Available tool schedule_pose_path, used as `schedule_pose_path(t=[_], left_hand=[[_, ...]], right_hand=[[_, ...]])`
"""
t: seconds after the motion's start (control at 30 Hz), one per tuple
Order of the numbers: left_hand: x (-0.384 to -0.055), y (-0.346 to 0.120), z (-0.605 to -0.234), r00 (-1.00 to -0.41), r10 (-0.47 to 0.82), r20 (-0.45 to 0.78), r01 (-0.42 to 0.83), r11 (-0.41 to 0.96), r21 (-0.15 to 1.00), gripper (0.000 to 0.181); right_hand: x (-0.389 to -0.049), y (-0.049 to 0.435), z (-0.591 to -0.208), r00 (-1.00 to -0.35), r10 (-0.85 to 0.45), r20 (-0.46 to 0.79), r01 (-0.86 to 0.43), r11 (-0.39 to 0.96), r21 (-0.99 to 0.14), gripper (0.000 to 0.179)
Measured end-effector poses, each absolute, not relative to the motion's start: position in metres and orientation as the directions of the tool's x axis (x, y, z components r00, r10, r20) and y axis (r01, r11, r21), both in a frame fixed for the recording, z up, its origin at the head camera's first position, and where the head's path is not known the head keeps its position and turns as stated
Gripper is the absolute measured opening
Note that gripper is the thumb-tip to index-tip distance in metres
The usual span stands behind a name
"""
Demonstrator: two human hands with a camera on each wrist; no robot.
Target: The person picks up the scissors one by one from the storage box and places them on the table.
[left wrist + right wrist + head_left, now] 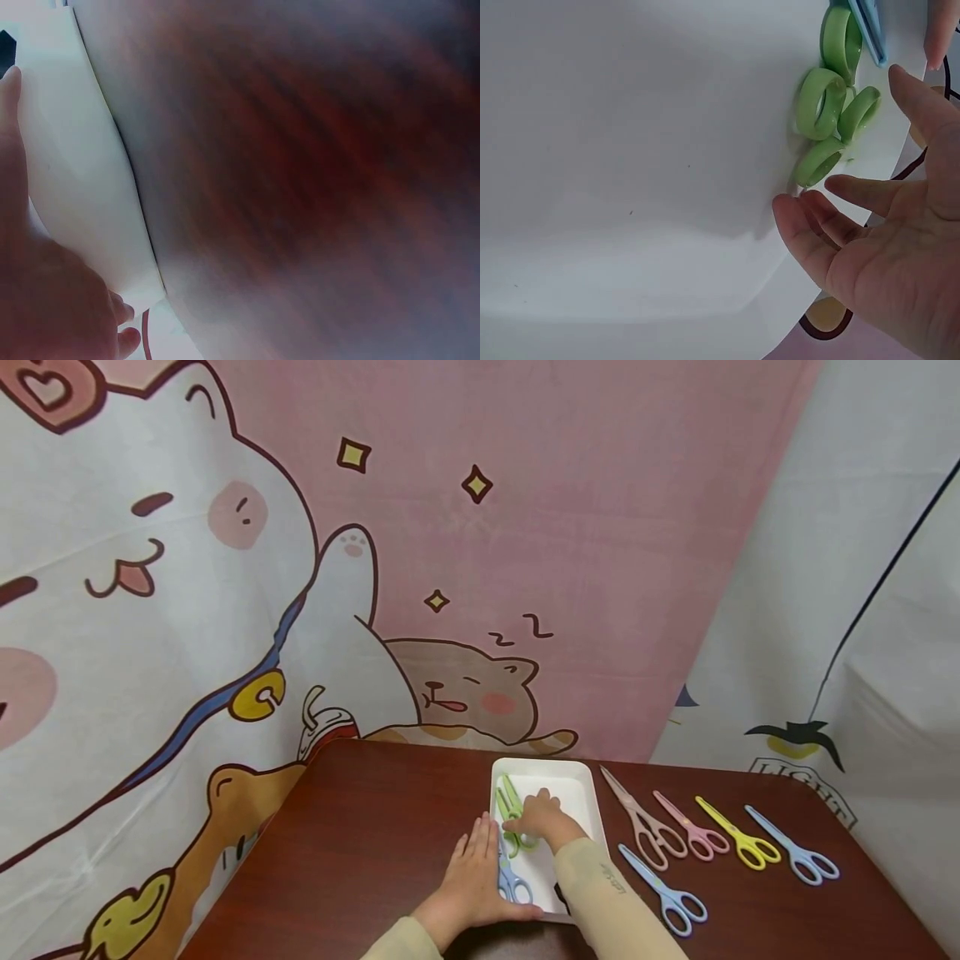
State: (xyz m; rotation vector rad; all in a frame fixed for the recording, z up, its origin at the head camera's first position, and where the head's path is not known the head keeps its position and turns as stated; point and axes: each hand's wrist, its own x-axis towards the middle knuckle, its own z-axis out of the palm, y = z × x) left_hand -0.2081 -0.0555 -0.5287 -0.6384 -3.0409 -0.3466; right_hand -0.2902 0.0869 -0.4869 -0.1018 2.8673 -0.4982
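Observation:
A white tray (577, 789) sits on the table with two pairs of green scissors (510, 797) along its left side. A pair of blue scissors (506, 881) lies nearer me in the same tray. My left hand (472, 877) rests along the tray's left edge with straight fingers, its thumb across the near edge. My right hand (546, 818) is over the tray, beside the green scissors. The right wrist view has its spread, slightly bent fingers (802, 240) right at the green handle loops (821, 105).
Right of the tray lie beige scissors (641, 818), pink scissors (693, 831), yellow scissors (738, 835) and two more blue pairs, one farther right (795, 847), one nearer me (663, 893). A cartoon-printed cloth (600, 568) hangs behind the brown table (390, 827).

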Motion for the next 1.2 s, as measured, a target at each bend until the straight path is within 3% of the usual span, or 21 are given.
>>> schedule_pose_path(t=[0.37,0.53,0.8,1.2], left_hand=[[-0.212,-0.056,-0.538,-0.92,0.383,0.076,0.391,0.9,0.192,0.142],[-0.21,-0.056,-0.531,-0.922,0.382,0.063,0.386,0.892,0.236,0.14],[-0.209,-0.055,-0.534,-0.92,0.383,0.084,0.392,0.894,0.216,0.142],[-0.209,-0.054,-0.536,-0.919,0.383,0.094,0.394,0.897,0.2,0.141]], right_hand=[[-0.296,0.083,-0.49,-0.976,-0.072,-0.207,0.012,0.925,-0.381,0.058],[-0.297,0.083,-0.49,-0.978,-0.065,-0.199,0.022,0.913,-0.407,0.054],[-0.3,0.093,-0.49,-0.98,-0.059,-0.187,0.018,0.922,-0.386,0.044],[-0.306,0.103,-0.495,-0.996,-0.083,0.014,-0.083,0.918,-0.387,0.043]])
